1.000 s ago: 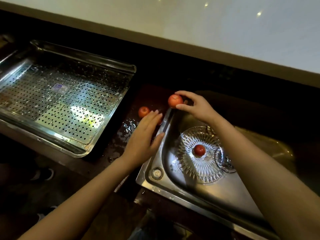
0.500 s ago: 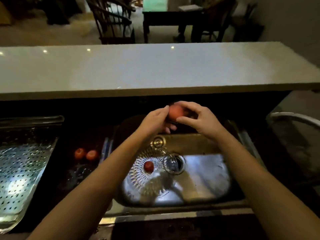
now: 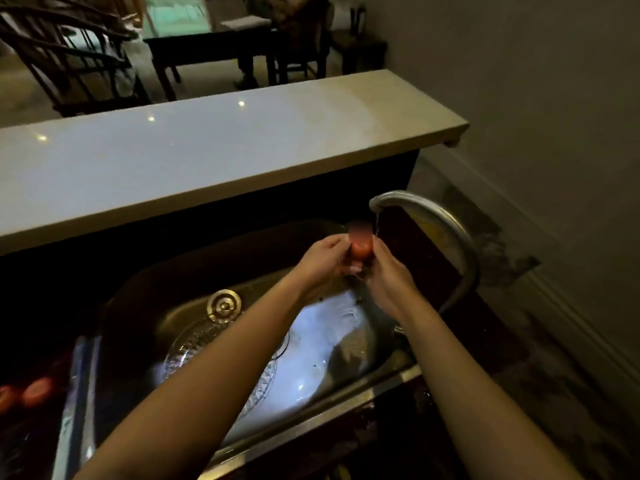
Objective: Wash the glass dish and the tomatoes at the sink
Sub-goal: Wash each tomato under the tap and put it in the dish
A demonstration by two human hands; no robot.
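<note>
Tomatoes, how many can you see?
3: one tomato between left hand and right hand under the faucet; two tomatoes on the counter left of the sink. The left forearm may hide more.

Room was pretty dim, with a long pale stone bar ledge (image 3: 214, 157) running across the middle and picking up three little spots of reflected light. Behind it sat a dark wooden table (image 3: 207, 46) with a greenish glossy top, a dark spindle-back chair (image 3: 69, 57) off to the left and another chair (image 3: 298, 39) at its right end, all on a pale floor (image 3: 20, 95). Plain grey wall (image 3: 536, 81) on the right, with a moulded skirting board (image 3: 568, 306) along its foot.
</note>
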